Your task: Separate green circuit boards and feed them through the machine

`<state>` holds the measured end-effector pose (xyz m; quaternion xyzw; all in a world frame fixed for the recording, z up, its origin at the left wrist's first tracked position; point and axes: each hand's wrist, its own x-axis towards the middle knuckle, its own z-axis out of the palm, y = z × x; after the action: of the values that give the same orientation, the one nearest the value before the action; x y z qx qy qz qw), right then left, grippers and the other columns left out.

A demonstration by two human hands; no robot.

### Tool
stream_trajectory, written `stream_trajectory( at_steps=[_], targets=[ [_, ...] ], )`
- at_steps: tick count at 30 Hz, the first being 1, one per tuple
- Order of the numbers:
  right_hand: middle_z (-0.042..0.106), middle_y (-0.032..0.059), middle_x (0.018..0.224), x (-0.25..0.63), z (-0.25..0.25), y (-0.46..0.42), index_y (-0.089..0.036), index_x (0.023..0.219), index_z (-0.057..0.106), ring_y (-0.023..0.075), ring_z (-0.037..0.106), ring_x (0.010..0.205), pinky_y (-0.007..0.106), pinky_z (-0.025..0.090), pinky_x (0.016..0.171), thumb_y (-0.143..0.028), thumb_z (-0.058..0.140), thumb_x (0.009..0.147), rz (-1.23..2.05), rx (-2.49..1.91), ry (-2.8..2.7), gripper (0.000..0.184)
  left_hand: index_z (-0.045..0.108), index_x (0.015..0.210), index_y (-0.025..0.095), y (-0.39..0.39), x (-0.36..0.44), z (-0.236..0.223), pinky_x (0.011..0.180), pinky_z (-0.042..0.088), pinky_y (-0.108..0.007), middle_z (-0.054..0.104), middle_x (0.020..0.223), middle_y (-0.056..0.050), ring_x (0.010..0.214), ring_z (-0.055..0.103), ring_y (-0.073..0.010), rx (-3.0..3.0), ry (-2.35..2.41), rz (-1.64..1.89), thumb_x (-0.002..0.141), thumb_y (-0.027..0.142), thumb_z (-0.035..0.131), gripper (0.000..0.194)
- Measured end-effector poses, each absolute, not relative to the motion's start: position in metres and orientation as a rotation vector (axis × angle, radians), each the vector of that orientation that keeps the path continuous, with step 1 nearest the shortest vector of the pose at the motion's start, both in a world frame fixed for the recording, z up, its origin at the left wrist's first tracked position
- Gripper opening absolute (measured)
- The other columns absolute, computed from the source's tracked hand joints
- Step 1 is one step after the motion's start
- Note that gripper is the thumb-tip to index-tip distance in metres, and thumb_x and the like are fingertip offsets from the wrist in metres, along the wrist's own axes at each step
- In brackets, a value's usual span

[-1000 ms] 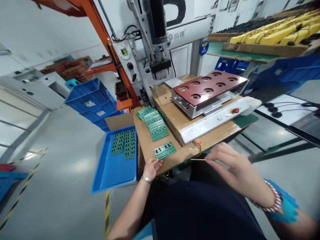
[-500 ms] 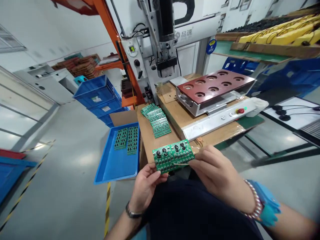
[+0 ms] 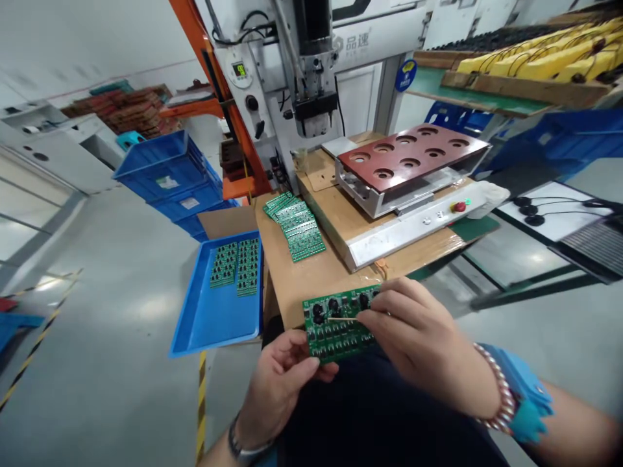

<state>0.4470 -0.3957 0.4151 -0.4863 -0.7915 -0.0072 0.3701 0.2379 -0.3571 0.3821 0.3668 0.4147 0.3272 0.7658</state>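
Note:
My left hand [image 3: 282, 379] grips the lower left edge of a green circuit board [image 3: 335, 327] with black round parts along its top, held over my lap. My right hand [image 3: 418, 344] pinches a thin wooden stick [image 3: 341, 319] and lays its tip across the board's face. Both hands hover just in front of the cardboard-covered bench [image 3: 302, 279].
A fanned stack of green boards [image 3: 294, 227] lies on the bench. A blue tray [image 3: 214, 305] at the left holds more boards. Behind stand a red perforated fixture plate [image 3: 413, 152], a machine head [image 3: 314, 97] and stacked blue crates [image 3: 165, 181].
My left hand lifted the board off the bench edge and drew it toward my lap. The right hand brought the stick onto the board.

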Motion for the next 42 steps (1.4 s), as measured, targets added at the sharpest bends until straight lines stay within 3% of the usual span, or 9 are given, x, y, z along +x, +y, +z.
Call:
stream_trajectory(
  at_steps=[29,42],
  targets=[
    [0.055,0.0071,0.076,0.448,0.422,-0.399,-0.009,0.085,0.062,0.0162,0.042,0.078,0.033,0.039,0.068,-0.001,0.052,0.079,-0.029,-1.265,-2.020,0.014,0.069,0.080,0.017,-0.362,0.232,0.376,0.058,0.056,-0.026,0.074,0.069,-0.002,0.063,0.071,-0.0188,0.833,0.837,0.688,0.066,0.019,0.078,0.016],
    [0.054,0.0053,0.077,0.448,0.426,-0.406,-0.014,0.076,0.057,0.0152,0.042,0.077,0.031,0.036,0.067,-0.004,0.048,0.083,0.011,-1.284,-2.048,0.014,0.068,0.079,0.017,-0.363,0.231,0.377,0.058,0.055,-0.026,0.073,0.068,-0.002,0.062,0.071,-0.0188,0.846,0.845,0.684,0.065,0.021,0.078,0.018]
  ],
)
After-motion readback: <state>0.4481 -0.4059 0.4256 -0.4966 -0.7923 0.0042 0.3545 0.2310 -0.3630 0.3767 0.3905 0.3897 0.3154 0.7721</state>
